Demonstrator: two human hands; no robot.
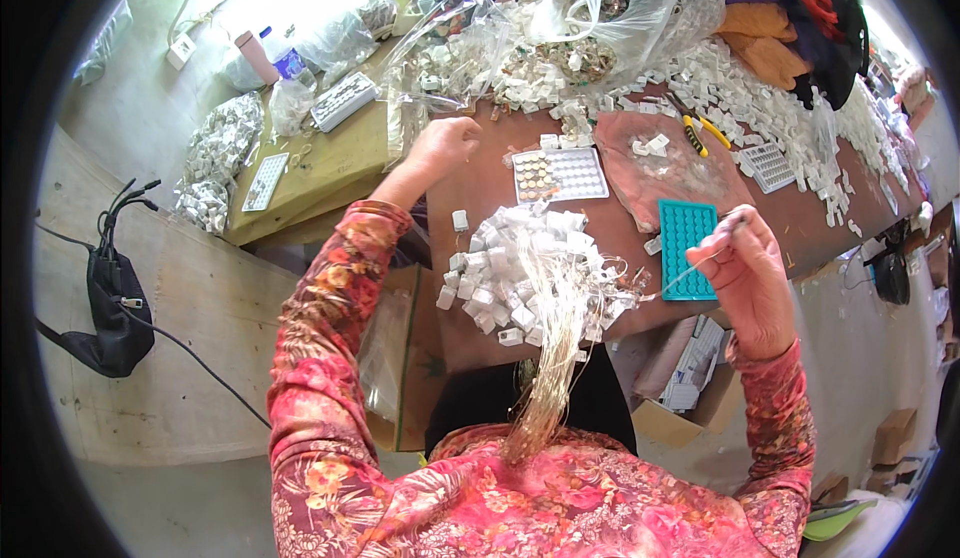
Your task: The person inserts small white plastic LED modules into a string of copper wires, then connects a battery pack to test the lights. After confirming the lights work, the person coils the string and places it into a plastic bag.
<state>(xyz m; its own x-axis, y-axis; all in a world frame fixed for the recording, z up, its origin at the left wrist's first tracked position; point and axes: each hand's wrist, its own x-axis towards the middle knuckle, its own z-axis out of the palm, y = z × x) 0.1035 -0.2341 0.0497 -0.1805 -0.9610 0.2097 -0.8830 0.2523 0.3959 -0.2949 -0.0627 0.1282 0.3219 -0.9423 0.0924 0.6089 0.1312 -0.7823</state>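
Note:
My left hand [450,146] is raised over the table's left part, fingers curled together; whatever they hold, if anything, is too small to make out. My right hand [752,268] is up beside a teal tray [688,248] with rows of round hollows, pinching a thin pale wire [690,276] that slants down to the left. Between my arms lies a heap of small white plastic blocks [500,278]. A bundle of fine wires [548,378] runs from it over the table edge into my lap. Beyond the heap, a white tray [590,190] holds round button cells in its left half.
A pink cloth [630,163] and yellow-black pliers [692,136] lie at the right. Loose white blocks [700,78] and a clear plastic bag [620,18] cover the far side. Boxed white parts [690,368] stand below the table; a black bag [115,308] is at far left.

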